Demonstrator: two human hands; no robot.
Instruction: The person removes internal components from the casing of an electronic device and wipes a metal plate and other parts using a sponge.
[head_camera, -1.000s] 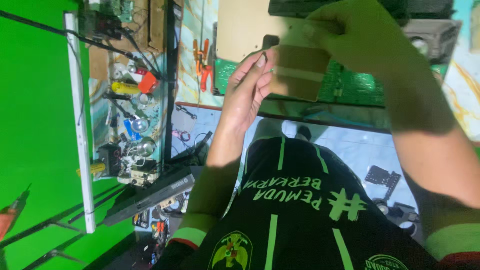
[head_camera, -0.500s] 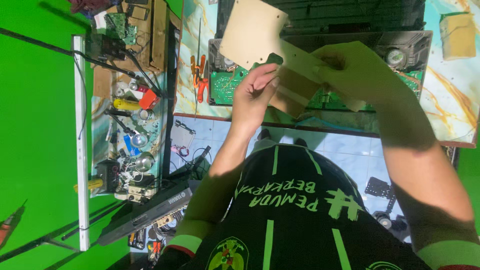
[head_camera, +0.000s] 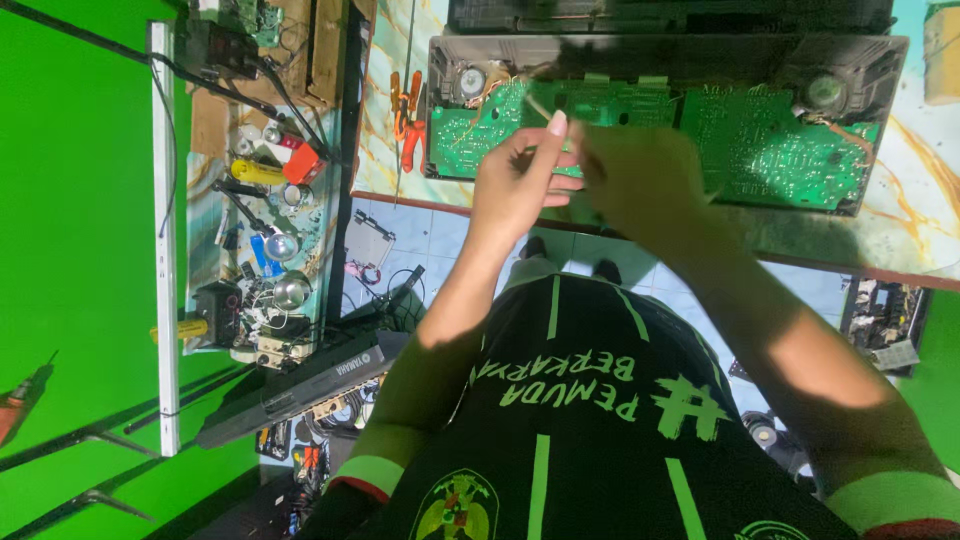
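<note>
Both hands meet over the green circuit board (head_camera: 760, 140) in the opened grey casing (head_camera: 880, 60), at 12 o'clock. Left hand (head_camera: 515, 185) pinches a thin stick (head_camera: 537, 106) (fingertips together); right hand (head_camera: 640, 180) blurred, grip indeterminate. Orange pliers (head_camera: 405, 110) at 10 o'clock.

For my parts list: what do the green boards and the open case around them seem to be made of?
Green boards: apparently resin circuit laminate, matte green, dotted with solder points. Open case: probably moulded grey plastic, dull finish, though coated metal is possible.
</note>
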